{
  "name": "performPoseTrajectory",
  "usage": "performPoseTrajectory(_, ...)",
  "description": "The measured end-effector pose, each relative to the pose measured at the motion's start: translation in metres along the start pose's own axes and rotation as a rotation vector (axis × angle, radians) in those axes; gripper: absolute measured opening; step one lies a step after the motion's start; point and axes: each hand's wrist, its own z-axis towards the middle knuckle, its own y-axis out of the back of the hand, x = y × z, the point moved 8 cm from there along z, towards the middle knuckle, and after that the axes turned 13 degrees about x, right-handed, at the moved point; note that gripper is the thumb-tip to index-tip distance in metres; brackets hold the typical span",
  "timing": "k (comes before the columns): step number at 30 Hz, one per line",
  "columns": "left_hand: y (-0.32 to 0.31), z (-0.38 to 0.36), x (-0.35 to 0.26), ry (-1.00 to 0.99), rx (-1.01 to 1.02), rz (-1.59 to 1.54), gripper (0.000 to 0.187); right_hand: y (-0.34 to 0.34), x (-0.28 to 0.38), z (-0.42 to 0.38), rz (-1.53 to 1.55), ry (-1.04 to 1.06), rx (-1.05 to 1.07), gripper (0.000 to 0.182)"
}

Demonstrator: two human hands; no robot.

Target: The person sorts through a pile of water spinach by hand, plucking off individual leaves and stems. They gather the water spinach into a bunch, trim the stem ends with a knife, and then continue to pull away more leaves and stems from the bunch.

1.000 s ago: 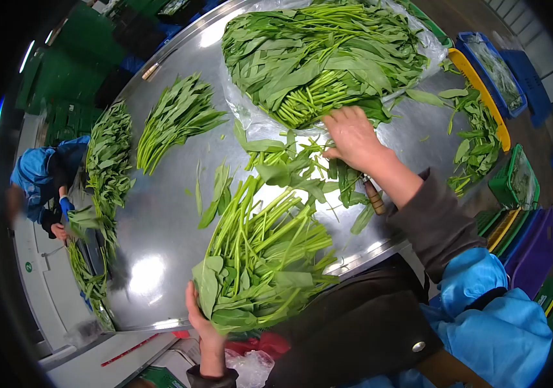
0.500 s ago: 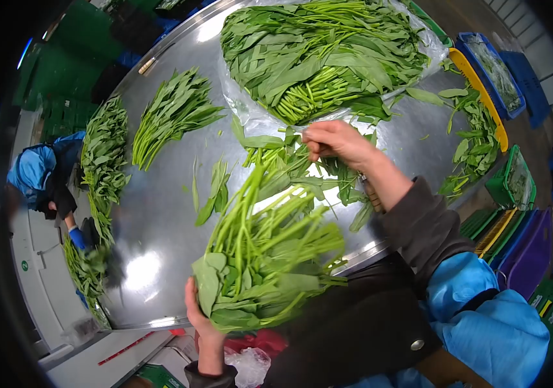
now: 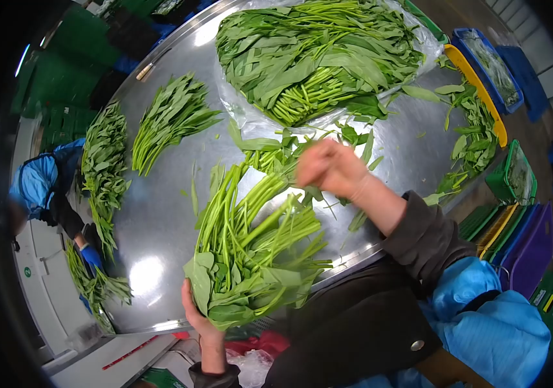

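Observation:
My left hand (image 3: 206, 328) is closed around the leafy end of a bunch of water spinach (image 3: 244, 265), its stems fanning up over the near table edge. My right hand (image 3: 333, 169) hovers beyond those stems, blurred, with fingers curled in; whatever they hold, if anything, is hidden. Cut stems and loose leaves (image 3: 270, 158) lie beside and below it. Behind them a large heap of water spinach (image 3: 328, 58) rests on clear plastic (image 3: 237, 107). A smaller bunch (image 3: 173, 116) lies to the left on the metal table (image 3: 166, 213).
Across the table at left, a co-worker's blue-gloved hand (image 3: 92, 257) is at a long row of greens (image 3: 104, 155). A wooden-handled tool (image 3: 145, 71) lies by the far edge. At right are a yellow crate (image 3: 480, 94), loose trimmings (image 3: 473, 142) and stacked crates (image 3: 522, 252).
My right hand has moved slightly right and toward me, away from the plastic. The bunch in my left hand has shifted a little left. The co-worker's gloved hand has also moved.

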Motion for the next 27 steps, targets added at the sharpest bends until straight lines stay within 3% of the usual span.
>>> performPoseTrajectory(1,0.0,-0.003,0.001,-0.009,-0.008,-0.012,0.079,-0.006,0.011,0.0,0.0,-0.005,0.003,0.023)
performPoseTrajectory(3,0.0,-0.006,-0.001,-0.019,-0.015,-0.024,0.08,0.017,0.032,-0.024,-0.521,-0.203,-0.547,0.026)
performPoseTrajectory(5,-0.002,-0.003,-0.005,0.011,0.008,0.003,0.08,0.005,0.033,-0.027,-2.038,-0.707,-0.32,0.032)
performPoseTrajectory(6,-0.004,-0.003,-0.006,0.016,0.007,0.001,0.08,-0.02,0.023,-0.021,-1.708,-0.683,-0.208,0.041)
performPoseTrajectory(7,-0.003,-0.002,-0.007,0.024,-0.025,-0.024,0.082,-0.036,0.02,-0.016,-1.702,-0.684,-0.206,0.041)
performPoseTrajectory(9,-0.003,0.0,-0.006,0.023,-0.053,-0.044,0.084,-0.032,0.0,-0.025,-1.165,-0.907,-0.479,0.042)
performPoseTrajectory(12,-0.004,0.003,-0.001,0.01,-0.099,-0.097,0.084,-0.023,-0.051,-0.017,-1.213,-0.82,-0.459,0.036)
performPoseTrajectory(14,-0.005,0.003,0.003,0.055,-0.036,-0.032,0.082,-0.023,-0.079,-0.005,-0.638,-0.538,-0.361,0.035)
performPoseTrajectory(15,-0.001,0.0,0.006,0.059,-0.038,-0.029,0.082,-0.02,-0.074,-0.007,-0.634,-0.541,-0.357,0.035)
performPoseTrajectory(20,0.009,-0.007,0.011,0.101,-0.033,-0.052,0.082,0.008,0.073,-0.037,-1.246,-0.479,-0.52,0.025)
performPoseTrajectory(22,0.013,-0.009,0.012,0.105,-0.088,-0.098,0.078,0.001,0.083,-0.035,-1.37,-0.453,-0.551,0.023)
performPoseTrajectory(24,0.01,-0.007,0.008,0.079,-0.084,-0.125,0.077,-0.018,0.068,-0.026,-2.399,-0.797,-0.434,0.057)
performPoseTrajectory(25,0.009,-0.007,0.006,0.059,-0.09,-0.149,0.076,-0.026,0.052,-0.022,-2.175,-0.657,-0.42,0.073)
performPoseTrajectory(26,0.008,-0.006,0.006,0.087,-0.09,-0.196,0.076,-0.01,0.026,-0.023,-1.838,-1.01,-0.371,0.081)
performPoseTrajectory(27,0.01,-0.004,0.005,0.087,-0.077,-0.189,0.076,-0.008,-0.006,-0.021,-1.648,-1.117,-0.216,0.088)
